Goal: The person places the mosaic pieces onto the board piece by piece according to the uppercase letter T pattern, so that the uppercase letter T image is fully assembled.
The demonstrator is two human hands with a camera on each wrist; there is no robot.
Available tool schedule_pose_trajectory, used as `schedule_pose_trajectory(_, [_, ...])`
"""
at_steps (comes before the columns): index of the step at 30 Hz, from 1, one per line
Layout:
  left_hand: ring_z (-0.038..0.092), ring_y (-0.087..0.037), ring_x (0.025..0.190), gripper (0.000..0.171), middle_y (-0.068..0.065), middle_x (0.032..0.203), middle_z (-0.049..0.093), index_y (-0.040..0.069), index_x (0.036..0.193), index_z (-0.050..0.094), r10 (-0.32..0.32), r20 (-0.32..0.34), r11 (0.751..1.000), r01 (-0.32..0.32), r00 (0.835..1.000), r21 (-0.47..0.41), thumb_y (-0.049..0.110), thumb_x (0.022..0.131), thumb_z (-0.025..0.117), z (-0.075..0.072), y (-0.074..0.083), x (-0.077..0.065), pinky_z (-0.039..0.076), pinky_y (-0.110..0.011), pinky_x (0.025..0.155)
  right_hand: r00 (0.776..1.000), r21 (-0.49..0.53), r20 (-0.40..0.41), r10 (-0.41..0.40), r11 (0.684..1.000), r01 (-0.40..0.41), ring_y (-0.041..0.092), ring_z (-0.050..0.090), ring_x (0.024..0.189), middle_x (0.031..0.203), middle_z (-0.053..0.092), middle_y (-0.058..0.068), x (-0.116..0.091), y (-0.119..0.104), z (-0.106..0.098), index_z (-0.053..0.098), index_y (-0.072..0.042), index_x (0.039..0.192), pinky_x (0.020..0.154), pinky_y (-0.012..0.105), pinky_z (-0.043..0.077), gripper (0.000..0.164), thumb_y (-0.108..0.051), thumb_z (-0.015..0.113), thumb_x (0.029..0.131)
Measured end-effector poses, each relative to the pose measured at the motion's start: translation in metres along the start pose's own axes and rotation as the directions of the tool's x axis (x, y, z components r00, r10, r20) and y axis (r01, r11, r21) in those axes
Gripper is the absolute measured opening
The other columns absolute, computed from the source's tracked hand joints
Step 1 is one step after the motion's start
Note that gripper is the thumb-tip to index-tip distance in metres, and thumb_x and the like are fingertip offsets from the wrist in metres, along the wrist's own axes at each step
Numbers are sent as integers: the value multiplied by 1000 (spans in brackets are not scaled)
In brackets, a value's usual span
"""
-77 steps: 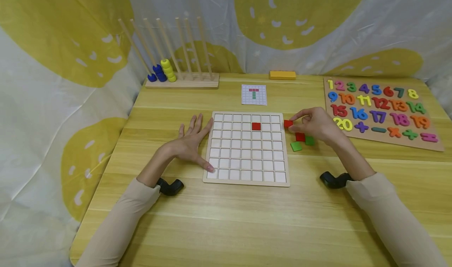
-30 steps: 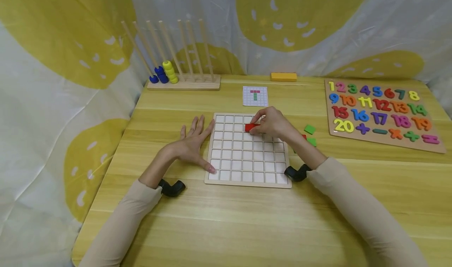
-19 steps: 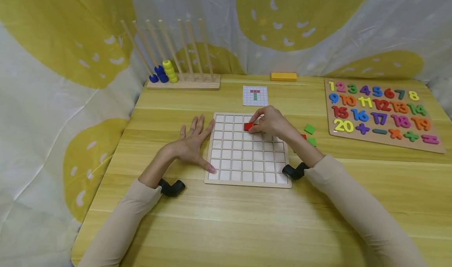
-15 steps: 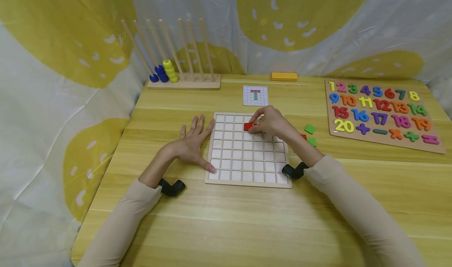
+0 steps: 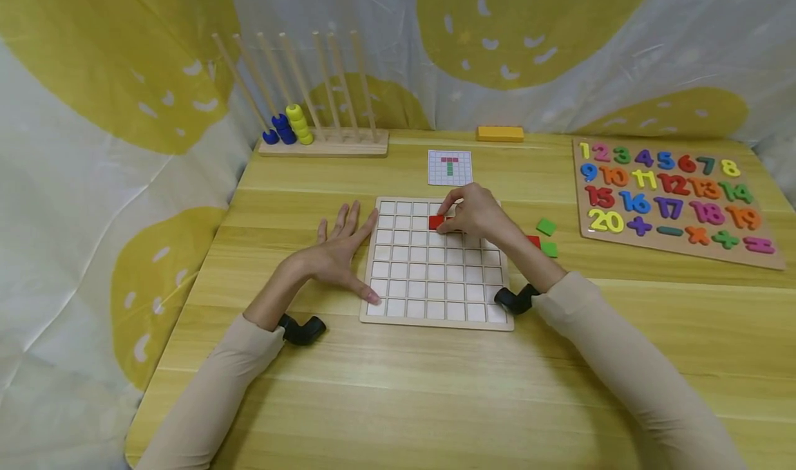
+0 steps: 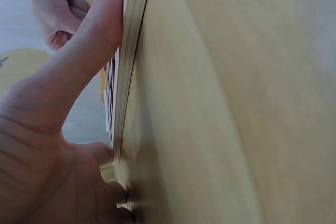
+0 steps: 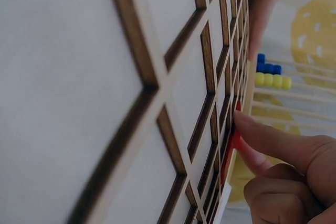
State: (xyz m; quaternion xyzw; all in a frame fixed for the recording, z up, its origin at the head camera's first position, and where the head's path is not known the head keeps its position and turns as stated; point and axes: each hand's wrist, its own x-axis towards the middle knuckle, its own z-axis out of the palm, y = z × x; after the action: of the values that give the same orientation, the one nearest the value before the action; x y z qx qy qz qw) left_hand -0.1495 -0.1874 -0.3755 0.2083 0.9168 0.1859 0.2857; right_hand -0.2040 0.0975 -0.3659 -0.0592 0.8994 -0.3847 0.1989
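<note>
My right hand (image 5: pixel 475 211) pinches a red square tile (image 5: pixel 436 222) between thumb and index finger. The tile is at the second row from the top, fourth column from the left, of the wooden grid board (image 5: pixel 435 326). Right beside it, another red tile is mostly covered by the fingers. In the right wrist view, the thumb (image 7: pixel 273 140) presses on the red tile's near side. My left hand (image 5: pixel 332 256) lies spread along the board's left edge, its thumb on the bottom-left corner cell and its fingertips by the upper left side.
Right of the board lie loose green tiles (image 5: pixel 546 227) and a red tile (image 5: pixel 533 240). A pattern card (image 5: pixel 450 168) showing a red and green T is behind the board. A peg bead stand (image 5: pixel 323 145), an orange block (image 5: pixel 500 134) and a number puzzle board (image 5: pixel 678 200) stand farther back.
My right hand has carried the red tile left from beside the board onto the grid, next to the other red tile, then shifted it slightly left. The left hand keeps its place.
</note>
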Motion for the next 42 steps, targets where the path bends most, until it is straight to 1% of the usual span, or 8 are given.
schedule_pose_trajectory(8, [-35, -39, 153, 153, -20, 164, -38, 16, 165, -17, -3, -2, 1000, 3, 1000, 5, 58, 67, 93, -1, 1, -1, -22, -70, 119, 999, -1, -42, -14, 1000, 14, 20, 46, 77, 75, 60, 3, 0, -1, -1, 84, -9, 97, 64, 29, 35, 23, -13, 93, 76])
schedule_pose_trajectory(15, [-36, -39, 153, 152, -20, 164, -38, 17, 165, -18, 0, 5, 1000, 0, 1000, 14, 58, 68, 92, 0, 1, 0, -22, -70, 119, 1000, 7, -16, -19, 1000, 19, 18, 46, 74, 75, 64, 2, 2, 4, -2, 85, -10, 98, 62, 28, 35, 25, -14, 93, 75])
schedule_pose_trajectory(19, [-36, -38, 154, 152, -20, 164, -38, 17, 165, -18, -1, 4, 1000, 1, 1000, 18, 58, 69, 92, 0, 1, 0, -22, -69, 120, 1000, 22, 10, -28, 999, 28, 17, 41, 73, 86, 65, 2, 0, 5, -7, 84, -11, 103, 63, 29, 32, 26, -15, 91, 78])
schedule_pose_trajectory(21, [-36, -39, 153, 152, -20, 164, -38, 16, 165, -18, 1, 5, 1000, -1, 1000, 14, 58, 69, 92, 0, 1, 0, -22, -70, 119, 999, 28, 14, -37, 999, 37, 17, 36, 72, 87, 60, 2, -3, 6, -12, 83, -11, 106, 64, 30, 30, 26, -16, 89, 81])
schedule_pose_trajectory(23, [-36, -39, 153, 152, -20, 164, -38, 16, 164, -18, 2, 7, 1000, -2, 1000, 14, 58, 69, 92, -1, 1, 0, -23, -69, 119, 999, 23, 3, -54, 998, 54, 18, 32, 69, 77, 51, 1, -8, 9, -19, 82, -12, 109, 64, 31, 27, 26, -17, 87, 84])
schedule_pose_trajectory(27, [-36, -39, 153, 152, -21, 164, -38, 16, 164, -18, 4, 6, 1000, -4, 1000, 17, 58, 68, 92, -2, 1, -1, -22, -70, 119, 993, -24, -29, -112, 994, 111, 17, 27, 61, 61, 29, -2, -20, 21, -35, 82, -12, 112, 59, 29, 25, 24, -19, 83, 89])
schedule_pose_trajectory(30, [-35, -40, 153, 153, -22, 165, -37, 15, 164, -18, 8, 3, 1000, -8, 1000, 17, 59, 68, 92, -2, 0, -1, -22, -71, 119, 990, -61, -35, -136, 989, 133, 16, 28, 59, 59, 28, -3, -32, 34, -47, 80, -9, 114, 55, 29, 24, 25, -20, 81, 92])
schedule_pose_trajectory(42, [-35, -40, 153, 152, -22, 165, -37, 15, 164, -18, 16, 2, 1000, -16, 1000, 5, 58, 68, 92, 0, -1, -1, -22, -71, 119, 999, -58, 25, -45, 997, 47, 12, 23, 55, 62, 24, -4, -71, 92, -85, 73, -8, 126, 54, 33, 26, 35, -22, 78, 94])
